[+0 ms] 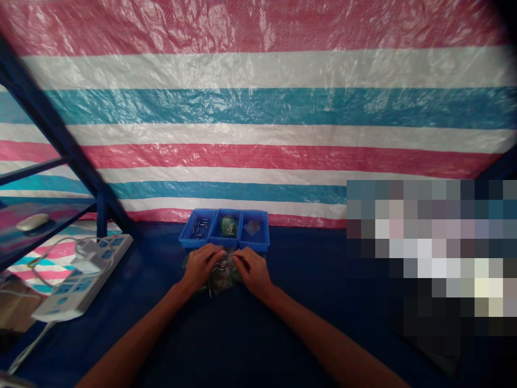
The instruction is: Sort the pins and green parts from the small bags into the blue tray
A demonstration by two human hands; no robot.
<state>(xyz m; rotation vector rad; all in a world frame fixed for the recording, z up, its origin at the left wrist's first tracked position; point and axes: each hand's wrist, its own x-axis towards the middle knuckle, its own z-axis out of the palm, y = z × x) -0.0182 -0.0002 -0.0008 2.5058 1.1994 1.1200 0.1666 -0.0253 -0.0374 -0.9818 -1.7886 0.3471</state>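
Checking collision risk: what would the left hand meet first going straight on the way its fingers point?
Probably the right hand, facing it across a narrow gap; depth is unclear, so the bag between them might come first.

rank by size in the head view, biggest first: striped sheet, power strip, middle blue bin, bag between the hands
1. Sheet
2. Power strip
Not ranked: middle bin and bag look close in size, and fingers seem to cover part of the bag.

No text, label, brand, number or sign can be read anywhere in view
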